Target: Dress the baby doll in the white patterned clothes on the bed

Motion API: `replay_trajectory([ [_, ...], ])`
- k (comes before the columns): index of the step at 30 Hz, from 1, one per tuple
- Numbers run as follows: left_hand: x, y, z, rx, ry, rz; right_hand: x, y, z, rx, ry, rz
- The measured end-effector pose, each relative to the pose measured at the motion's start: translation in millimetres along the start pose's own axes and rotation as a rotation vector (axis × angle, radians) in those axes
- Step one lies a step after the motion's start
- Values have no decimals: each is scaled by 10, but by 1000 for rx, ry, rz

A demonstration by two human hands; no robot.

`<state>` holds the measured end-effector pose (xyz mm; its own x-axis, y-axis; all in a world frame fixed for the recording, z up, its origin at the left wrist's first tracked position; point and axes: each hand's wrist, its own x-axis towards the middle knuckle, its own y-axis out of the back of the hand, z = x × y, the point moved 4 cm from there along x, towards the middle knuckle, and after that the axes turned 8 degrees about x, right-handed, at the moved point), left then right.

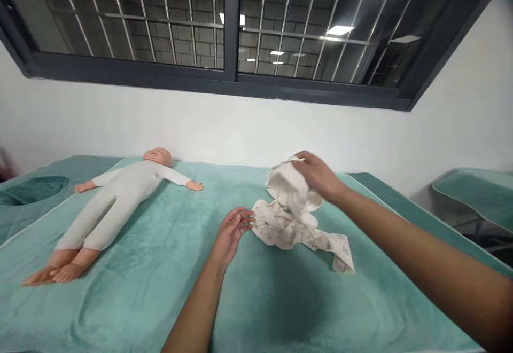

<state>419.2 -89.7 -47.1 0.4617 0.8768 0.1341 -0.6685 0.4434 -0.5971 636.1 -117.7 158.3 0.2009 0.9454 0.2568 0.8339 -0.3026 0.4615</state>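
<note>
A crumpled, cream-white baby garment (pixel 280 230) with a small printed pattern lies on the green cover, one narrow part stretching to the right. My right hand (pixel 316 174) is closed on a plain white bunched cloth (pixel 290 187), raised just above the garment. Whether the two are one piece I cannot tell. At the garment's left edge is my left hand (pixel 230 233), its fingers loosely curled and apart, the tips at or touching the fabric. On the left a baby doll (pixel 128 187) in a white body suit lies on its back, arms spread.
A soft green cover (pixel 160 299) spreads over the bed-like surface. Behind it rise a white wall (pixel 208 128) and a dark-framed window (pixel 232 78) with metal bars. A round dark-green hollow (pixel 36 190) is at the far left; another green-covered surface (pixel 476 193) stands at the right.
</note>
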Motion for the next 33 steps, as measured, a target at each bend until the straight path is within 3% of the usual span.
replay_trajectory([
  [1,-12,-21,4,-43,8,-42,-113,-226,-47,47,6,-123],
  [4,-29,-31,10,-156,46,-51,-593,-877,-195,72,195,-722],
  [5,-26,-22,11,-174,64,-24,-747,-999,-207,59,274,-811],
  [7,-8,-9,24,-205,75,20,-978,-1129,-107,13,339,-871],
  [10,41,-16,78,-283,22,29,-1140,-1121,342,-180,283,-829],
  [14,83,-3,134,-359,-24,16,-1153,-856,1051,-495,358,-583],
  [17,72,117,183,-382,-121,111,-1143,-588,1427,-677,387,-372],
  [20,36,248,216,-370,-213,221,-1112,-328,1615,-822,347,-241],
  [24,6,242,195,-372,-166,166,-987,36,1685,-1028,299,-174],
  [26,-13,208,201,-376,-166,151,-915,314,1756,-1127,175,-95],
  [30,-52,126,232,-399,-163,145,-917,966,2030,-1205,-248,49],
  [33,-62,71,234,-423,-115,118,-1004,1196,2102,-1246,-377,57],
])
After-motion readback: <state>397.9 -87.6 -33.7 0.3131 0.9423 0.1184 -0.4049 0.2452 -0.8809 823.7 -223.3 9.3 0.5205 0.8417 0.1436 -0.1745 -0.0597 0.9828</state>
